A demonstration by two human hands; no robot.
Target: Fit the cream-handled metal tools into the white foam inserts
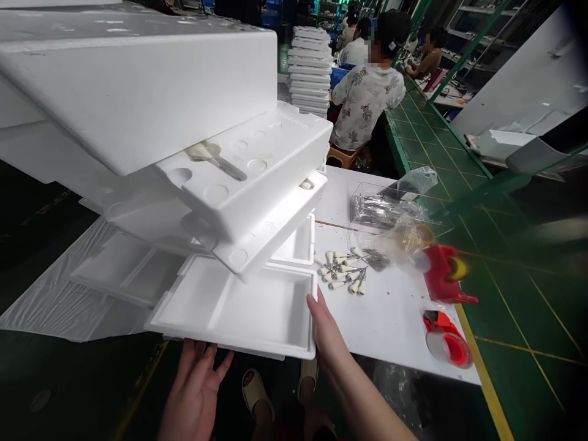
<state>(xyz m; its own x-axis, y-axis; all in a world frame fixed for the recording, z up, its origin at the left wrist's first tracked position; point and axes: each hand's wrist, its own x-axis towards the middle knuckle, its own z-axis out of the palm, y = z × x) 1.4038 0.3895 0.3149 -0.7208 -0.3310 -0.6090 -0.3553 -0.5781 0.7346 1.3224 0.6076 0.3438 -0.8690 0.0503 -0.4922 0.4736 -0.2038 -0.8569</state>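
A white foam tray (234,309) with moulded compartments hangs at the bottom of a tilted pile of foam trays and lids (138,98). My right hand (326,331) grips the tray's right front corner, its thumb hidden. Just below the tray's front edge, my left hand (195,386) has its fingers spread, their tips at the foam. A metal tool with a cream handle (215,159) lies on an upper foam piece. Several small cream-handled metal tools (342,269) lie on the white table (395,324), to the right of my right hand.
A clear plastic box of metal tools (381,205), plastic bags and two red tape dispensers (443,272) stand on the table. Beyond it are a tall stack of foam trays (310,70) and a seated co-worker (367,101). Green flooring lies to the right.
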